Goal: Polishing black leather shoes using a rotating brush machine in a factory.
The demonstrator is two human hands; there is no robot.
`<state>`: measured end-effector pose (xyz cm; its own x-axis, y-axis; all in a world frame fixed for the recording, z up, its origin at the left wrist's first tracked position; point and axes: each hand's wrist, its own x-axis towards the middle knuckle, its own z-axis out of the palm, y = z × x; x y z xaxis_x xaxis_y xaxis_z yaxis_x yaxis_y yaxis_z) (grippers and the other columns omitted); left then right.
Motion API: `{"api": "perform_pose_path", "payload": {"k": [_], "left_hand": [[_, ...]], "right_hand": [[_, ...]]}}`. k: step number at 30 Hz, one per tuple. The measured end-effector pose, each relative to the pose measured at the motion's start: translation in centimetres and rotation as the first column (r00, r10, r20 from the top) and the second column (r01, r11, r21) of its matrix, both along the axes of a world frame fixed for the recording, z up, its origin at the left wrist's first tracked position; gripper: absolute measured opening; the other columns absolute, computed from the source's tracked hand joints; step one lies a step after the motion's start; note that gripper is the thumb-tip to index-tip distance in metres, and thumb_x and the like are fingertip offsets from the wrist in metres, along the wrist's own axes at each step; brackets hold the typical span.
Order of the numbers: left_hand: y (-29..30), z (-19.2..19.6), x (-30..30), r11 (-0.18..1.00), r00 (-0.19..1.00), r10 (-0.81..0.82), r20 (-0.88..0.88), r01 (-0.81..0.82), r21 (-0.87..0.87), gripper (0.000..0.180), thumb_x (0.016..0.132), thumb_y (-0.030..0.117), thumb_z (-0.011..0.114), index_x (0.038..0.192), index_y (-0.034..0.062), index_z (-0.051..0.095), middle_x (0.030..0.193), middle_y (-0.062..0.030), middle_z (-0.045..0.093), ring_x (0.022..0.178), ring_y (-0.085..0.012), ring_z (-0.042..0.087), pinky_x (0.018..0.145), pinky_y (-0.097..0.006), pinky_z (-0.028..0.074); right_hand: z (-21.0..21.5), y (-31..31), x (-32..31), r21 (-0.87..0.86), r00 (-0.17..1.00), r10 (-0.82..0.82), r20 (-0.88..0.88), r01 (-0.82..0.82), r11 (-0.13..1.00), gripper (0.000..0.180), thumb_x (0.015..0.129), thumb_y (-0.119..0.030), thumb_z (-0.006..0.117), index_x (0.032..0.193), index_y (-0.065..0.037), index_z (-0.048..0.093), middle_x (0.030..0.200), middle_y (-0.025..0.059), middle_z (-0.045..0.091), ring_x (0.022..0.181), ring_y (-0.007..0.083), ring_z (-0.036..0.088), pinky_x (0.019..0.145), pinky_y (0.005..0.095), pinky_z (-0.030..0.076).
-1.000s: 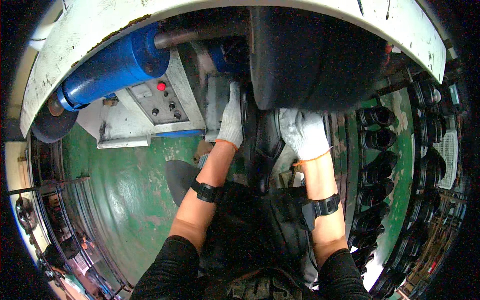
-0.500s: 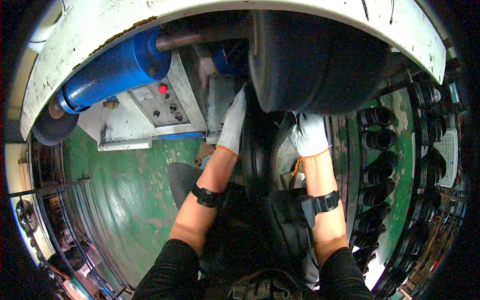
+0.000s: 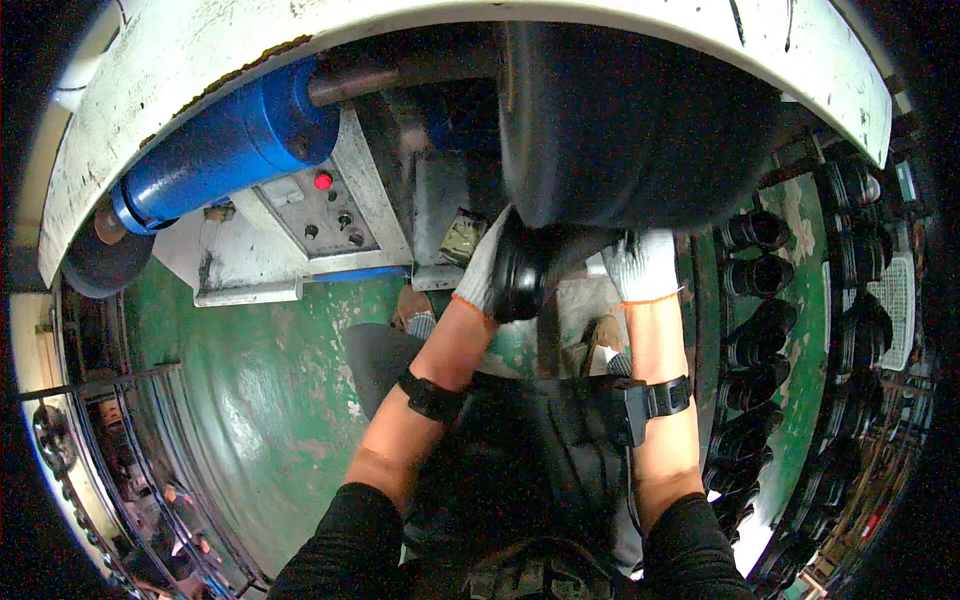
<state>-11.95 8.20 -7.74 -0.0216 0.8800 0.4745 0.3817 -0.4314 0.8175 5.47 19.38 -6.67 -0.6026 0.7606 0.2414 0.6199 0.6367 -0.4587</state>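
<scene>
A glossy black shoe (image 3: 521,277) is held just beneath a large dark buffing wheel (image 3: 630,130), whose surface looks smeared by motion. My left hand (image 3: 487,262), in a white knit glove with an orange cuff, is closed on the rounded end of the shoe. At the shoe's other end my right hand (image 3: 641,265), gloved the same way, has its fingers curled in under the wheel; their tips are partly hidden. The shoe's upper side seems to meet the wheel, though the exact contact is hard to see.
A white machine hood (image 3: 440,15) arches over the wheel. To the left are a blue cylindrical housing (image 3: 230,140) and a control panel with a red button (image 3: 323,182). Racks of black shoes (image 3: 755,275) line the right side. A metal rack (image 3: 110,400) stands at left.
The shoe has turned from a lengthwise position to lying more crosswise between my hands. My left hand has come slightly nearer to me, and my right hand has shifted a little right.
</scene>
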Motion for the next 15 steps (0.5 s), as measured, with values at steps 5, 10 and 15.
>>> {"api": "perform_pose_path", "payload": {"k": [5, 10, 15], "left_hand": [[0.8, -1.4, 0.9, 0.999, 0.915, 0.014, 0.403, 0.004, -0.044, 0.035, 0.094, 0.011, 0.043, 0.127, -0.0007, 0.043, 0.125, -0.0148, 0.052, 0.111, -0.0252, 0.054, 0.096, -0.040, 0.047], [2.0, -5.7, 1.0, 0.918, 0.895, 0.301, -0.328, -0.365, -0.153, 0.068, 0.078, 0.041, 0.068, 0.127, 0.0010, 0.044, 0.126, -0.0170, 0.051, 0.111, -0.0291, 0.051, 0.096, -0.042, 0.042], [2.6, -3.7, -1.5, 0.916, 0.934, 0.306, -0.183, -0.341, -0.213, 0.052, 0.087, 0.034, 0.050, 0.130, 0.0049, 0.043, 0.129, -0.0136, 0.050, 0.115, -0.0283, 0.049, 0.101, -0.041, 0.038]], "right_hand": [[-0.3, 0.7, 0.7, -0.345, 0.867, -0.004, -0.498, -0.193, 0.919, 0.050, 0.085, -0.011, 0.054, 0.132, 0.000, 0.040, 0.138, 0.0197, 0.040, 0.128, 0.0336, 0.037, 0.110, 0.0405, 0.026], [0.9, 0.8, 2.4, 0.069, 0.989, 0.136, 0.057, -0.140, 0.988, 0.039, 0.082, -0.011, 0.053, 0.118, 0.001, 0.053, 0.120, 0.0247, 0.053, 0.114, 0.0426, 0.047, 0.101, 0.0448, 0.036], [2.9, -1.6, 0.2, 0.160, 0.995, 0.092, -0.031, -0.086, 0.983, 0.026, 0.080, -0.010, 0.053, 0.102, 0.001, 0.062, 0.103, 0.0248, 0.061, 0.096, 0.0444, 0.055, 0.087, 0.0472, 0.044]]}}
